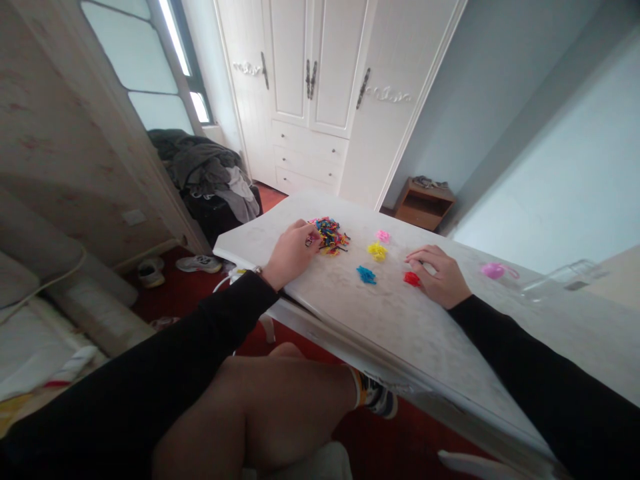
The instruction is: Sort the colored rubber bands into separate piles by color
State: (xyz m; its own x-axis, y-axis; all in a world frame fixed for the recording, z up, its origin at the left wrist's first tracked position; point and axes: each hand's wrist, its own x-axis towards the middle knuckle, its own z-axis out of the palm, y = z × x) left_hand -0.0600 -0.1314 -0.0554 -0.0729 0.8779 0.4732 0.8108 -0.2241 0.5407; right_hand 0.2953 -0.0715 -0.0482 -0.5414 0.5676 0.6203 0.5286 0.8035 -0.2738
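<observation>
A mixed pile of small, thin coloured bands [330, 235] lies on the white table [350, 307]. My left hand [294, 248] is at the pile's left side, fingers bent and closed among the bands; what they pinch is too small to name. To the right are separate small heaps: pink [383, 236], yellow [377, 251], blue [367, 274] and red [412, 279]. My right hand [440, 275] rests beside the red heap, fingers curled with the thumb below. Something tiny and dark shows at its fingertips, but I cannot make it out.
A clear glass bottle [563, 279] lies on the table's right side, near a pink item with a loop [494, 270]. Beyond the table stand a white wardrobe [315, 127] and a small wooden cabinet [425, 205]. Clothes [205, 167] are heaped at the left.
</observation>
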